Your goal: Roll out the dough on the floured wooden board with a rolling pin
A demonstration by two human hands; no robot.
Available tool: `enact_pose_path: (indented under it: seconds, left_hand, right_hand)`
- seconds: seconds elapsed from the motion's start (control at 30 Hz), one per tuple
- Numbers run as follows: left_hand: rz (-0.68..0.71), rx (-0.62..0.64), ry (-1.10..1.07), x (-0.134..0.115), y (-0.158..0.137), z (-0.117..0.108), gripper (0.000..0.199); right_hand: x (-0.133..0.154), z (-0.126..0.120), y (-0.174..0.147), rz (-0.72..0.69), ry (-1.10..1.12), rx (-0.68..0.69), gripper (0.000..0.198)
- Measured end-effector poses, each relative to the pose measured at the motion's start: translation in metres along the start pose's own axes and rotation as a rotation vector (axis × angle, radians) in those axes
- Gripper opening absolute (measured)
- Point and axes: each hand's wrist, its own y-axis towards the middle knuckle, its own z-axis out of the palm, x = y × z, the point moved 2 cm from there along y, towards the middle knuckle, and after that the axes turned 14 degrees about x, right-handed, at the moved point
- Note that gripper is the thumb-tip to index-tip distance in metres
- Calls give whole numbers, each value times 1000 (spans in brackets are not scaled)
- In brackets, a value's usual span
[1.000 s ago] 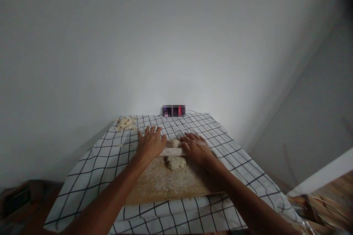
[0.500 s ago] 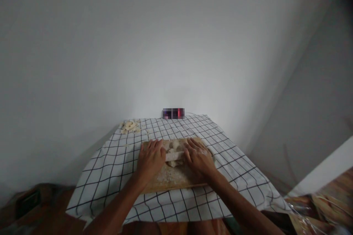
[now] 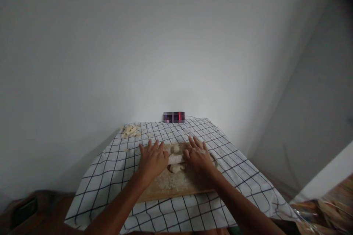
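A pale, floury rolling pin (image 3: 175, 159) lies crosswise over dough (image 3: 176, 169) on a wooden board (image 3: 171, 187). My left hand (image 3: 153, 158) rests palm down over the pin's left end, fingers spread and pointing away from me. Over the right end, my right hand (image 3: 199, 155) lies the same way, with flour on its back and its fingers apart. Both palms hide the pin's ends, so only its middle shows. Just beyond the pin sits a small round lump of dough (image 3: 175, 148). White flour dusts the front half of the board.
The board rests on a black-and-white checked tablecloth (image 3: 110, 169). At the back left is a heap of pale dough strips (image 3: 130, 130). A dark, blurred-out device (image 3: 174, 117) stands by the wall at the table's back edge. Bags or wrapped goods (image 3: 325, 209) lie low at the right.
My fingers have stretched out and spread further over the rolling pin. More of the dough now shows on the near side of the pin. The view has tilted slightly upward.
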Motion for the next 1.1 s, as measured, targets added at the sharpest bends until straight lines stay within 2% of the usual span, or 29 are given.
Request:
enact_pose_path:
  seconds: [0.1,0.23,0.53,0.67,0.77,0.87,1.0,1.1]
  left_hand:
    - [0,-32,-36,-4,-2,-4,49]
    - [37,-78,-104,-7,-14,-1,44]
    - [123,-165,-161,-4,-34,21,55]
    - [127,-146,-216,-2,-42,31,59]
    - [100,-120,-221,1,-34,33,56]
    - [80,-108,-159,3,-15,28,54]
    - [55,-59,-59,6,16,14,51]
    - [29,24,-40,7,32,2,46]
  right_hand:
    - [-6,2,4,-67,44,31,51]
    - [-11,5,-6,-157,105,-19,51]
    - [-9,13,-46,-75,149,-54,49]
    - [-8,13,-52,-97,146,-64,51]
    - [-8,11,-42,-82,115,-57,54]
    - [-9,7,-22,-44,83,-19,57]
    - [-11,0,9,-20,46,45,56]
    - [-13,-4,30,-22,57,100,54]
